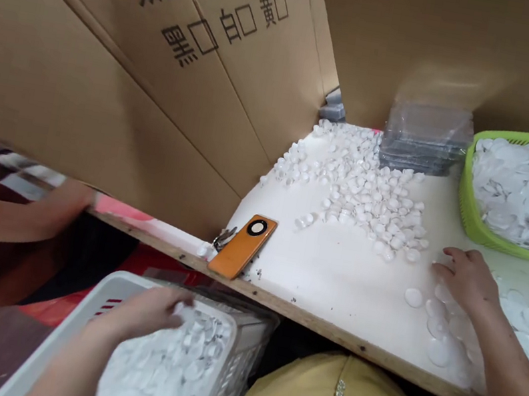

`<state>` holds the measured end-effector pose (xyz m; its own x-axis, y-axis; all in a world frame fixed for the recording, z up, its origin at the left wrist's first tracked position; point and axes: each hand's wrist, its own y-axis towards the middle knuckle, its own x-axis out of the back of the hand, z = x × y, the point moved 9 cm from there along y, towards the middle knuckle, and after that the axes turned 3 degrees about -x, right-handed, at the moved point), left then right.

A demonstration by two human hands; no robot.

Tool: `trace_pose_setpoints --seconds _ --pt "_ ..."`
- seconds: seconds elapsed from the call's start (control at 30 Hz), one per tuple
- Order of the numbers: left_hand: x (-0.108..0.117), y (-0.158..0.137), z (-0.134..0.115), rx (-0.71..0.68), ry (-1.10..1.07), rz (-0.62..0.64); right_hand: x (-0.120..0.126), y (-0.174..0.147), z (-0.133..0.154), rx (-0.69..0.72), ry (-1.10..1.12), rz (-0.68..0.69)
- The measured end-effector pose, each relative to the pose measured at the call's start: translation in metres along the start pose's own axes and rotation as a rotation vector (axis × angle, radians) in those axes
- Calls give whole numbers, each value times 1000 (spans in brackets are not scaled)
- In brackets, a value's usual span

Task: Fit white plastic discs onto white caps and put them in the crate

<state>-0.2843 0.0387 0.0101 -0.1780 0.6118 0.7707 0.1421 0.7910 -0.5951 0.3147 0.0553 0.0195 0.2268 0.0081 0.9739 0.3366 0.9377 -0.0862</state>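
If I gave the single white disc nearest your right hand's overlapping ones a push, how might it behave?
The white disc looks thin, so it's probably light. Lying flat on the smooth-looking tabletop, it would likely slide rather than roll. Its low edge may make it awkward to pinch up.
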Motion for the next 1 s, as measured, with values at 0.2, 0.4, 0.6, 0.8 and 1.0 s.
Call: trace_pose_setpoints --seconds 0.2,0.4,0.6,0.8,1.0 --pt "-66 -45 117 356 -84 213 -17 1 -2 84 -19 -43" --pt "20 -6 -26 -42 -125 -206 -20 -7 4 127 -103 -128" --pt "104 64 -130 -304 -89 -682 -21 -16 5 -3 -96 -225" --pt "149 179 -128 -52 -159 -763 -25 -17 9 14 -97 -285" --pt "166 254 -118 186 -297 -767 -26 -15 18 29 -144 -275"
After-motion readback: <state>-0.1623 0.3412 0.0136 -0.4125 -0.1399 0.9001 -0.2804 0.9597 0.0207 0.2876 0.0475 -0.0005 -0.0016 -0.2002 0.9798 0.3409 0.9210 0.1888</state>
